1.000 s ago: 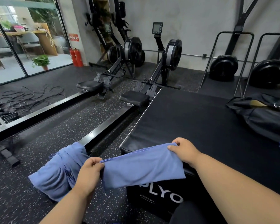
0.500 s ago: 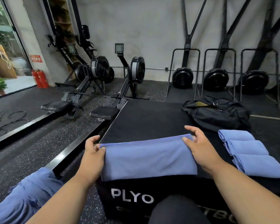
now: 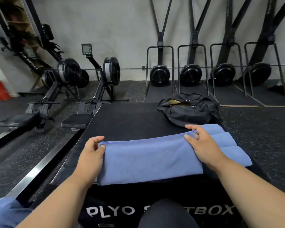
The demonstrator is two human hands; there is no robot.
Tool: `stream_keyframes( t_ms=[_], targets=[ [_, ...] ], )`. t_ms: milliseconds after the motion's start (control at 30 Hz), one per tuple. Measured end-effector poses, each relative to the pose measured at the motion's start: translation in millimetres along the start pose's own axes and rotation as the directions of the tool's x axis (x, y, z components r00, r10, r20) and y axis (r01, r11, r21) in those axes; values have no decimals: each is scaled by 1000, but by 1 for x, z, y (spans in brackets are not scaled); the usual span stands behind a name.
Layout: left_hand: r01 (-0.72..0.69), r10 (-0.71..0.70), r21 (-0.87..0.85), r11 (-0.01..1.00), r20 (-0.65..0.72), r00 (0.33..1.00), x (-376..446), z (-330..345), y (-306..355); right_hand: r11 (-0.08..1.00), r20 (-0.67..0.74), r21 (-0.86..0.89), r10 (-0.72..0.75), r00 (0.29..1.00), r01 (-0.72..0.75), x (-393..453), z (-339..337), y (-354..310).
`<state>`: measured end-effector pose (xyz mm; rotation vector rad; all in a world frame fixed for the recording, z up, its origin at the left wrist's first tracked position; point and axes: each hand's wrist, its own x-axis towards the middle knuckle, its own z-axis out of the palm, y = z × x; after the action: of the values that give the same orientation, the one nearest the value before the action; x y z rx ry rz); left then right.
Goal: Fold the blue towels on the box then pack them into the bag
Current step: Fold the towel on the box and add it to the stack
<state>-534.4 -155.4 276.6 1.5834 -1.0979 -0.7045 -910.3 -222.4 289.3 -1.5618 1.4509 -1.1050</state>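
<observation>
Blue towel (image 3: 151,160) lying folded lengthwise across the near edge of the black box (image 3: 122,122) – left hand (image 3: 90,155) pinching its far left corner with thumb and fingers, right hand (image 3: 202,145) pinching the far right corner. Folded towels (image 3: 229,145) stacked just beside it on the right, black bag (image 3: 187,111) behind those, part unzipped. More blue cloth (image 3: 5,213) down on the floor at the left

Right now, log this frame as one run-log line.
step: folding | left hand: pinches blue cloth towel | right hand: pinches same towel | surface: black plyo box | folded blue towels: right | black duffel bag: behind
</observation>
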Motion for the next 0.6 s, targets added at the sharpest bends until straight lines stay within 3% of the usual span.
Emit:
stream_keyframes(
  t_ms=[133, 233, 300, 367, 467, 600],
  targets=[
    [84, -73, 174, 981, -67, 995, 50, 16, -13, 988, 29, -151, 45, 999, -40, 42, 22, 10],
    [162, -133, 451, 878, -96, 986, 67, 33, -33, 897, 109, -440, 19, 994, 31, 54, 54, 25],
    [79, -92, 568, 819, -6, 996, 63, 55, -45, 840, 173, -523, -57, 983, 141, 48, 84, 31],
    [-104, -15, 664, 740, 170, 985, 52, 87, -54, 798, 284, -555, -82, 955, 234, 38, 117, 40],
    [-279, -63, 785, 554, 373, 926, 34, 127, -70, 722, 399, -648, 50, 916, 243, 22, 154, 59],
    [-278, -139, 835, 475, 383, 913, 28, 130, -82, 614, 404, -741, 82, 911, 273, 17, 155, 81]
  ],
)
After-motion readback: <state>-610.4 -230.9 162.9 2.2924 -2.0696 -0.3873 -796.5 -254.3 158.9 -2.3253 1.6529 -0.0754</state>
